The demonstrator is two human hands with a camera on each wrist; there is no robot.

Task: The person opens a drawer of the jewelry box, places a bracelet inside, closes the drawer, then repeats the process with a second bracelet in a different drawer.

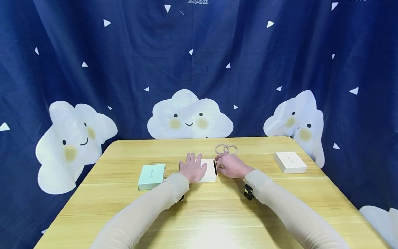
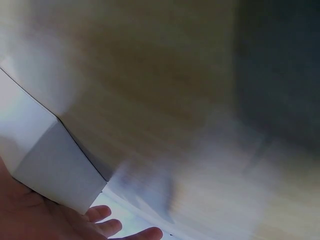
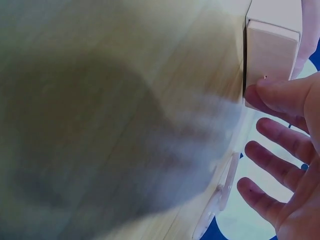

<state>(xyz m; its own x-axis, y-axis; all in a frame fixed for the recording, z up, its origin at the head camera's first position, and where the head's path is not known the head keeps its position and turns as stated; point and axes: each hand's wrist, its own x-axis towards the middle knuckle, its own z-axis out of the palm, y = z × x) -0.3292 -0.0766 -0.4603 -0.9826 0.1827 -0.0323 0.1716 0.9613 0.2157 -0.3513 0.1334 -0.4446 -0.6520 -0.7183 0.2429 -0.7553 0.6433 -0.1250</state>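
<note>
A white drawer-style box (image 1: 206,177) lies at the middle of the table, its drawer (image 3: 272,50) slid a little out to the right. A dark strip of the inside shows at that gap in the head view. My left hand (image 1: 192,170) rests on top of the box with fingers extended. At the drawer's front face, the thumb and index finger of my right hand (image 1: 233,166) pinch together by a small hole; the pull itself is hidden by the fingertips. The other right fingers are spread apart in the right wrist view.
Two pale pink ring-shaped bangles (image 1: 237,150) overlap behind the right hand. To the left sits a mint-green box (image 1: 151,174), and another white box (image 1: 290,160) stands on the right. A blue curtain (image 1: 192,76) with clouds hangs beyond the wooden table's (image 1: 205,214) far edge.
</note>
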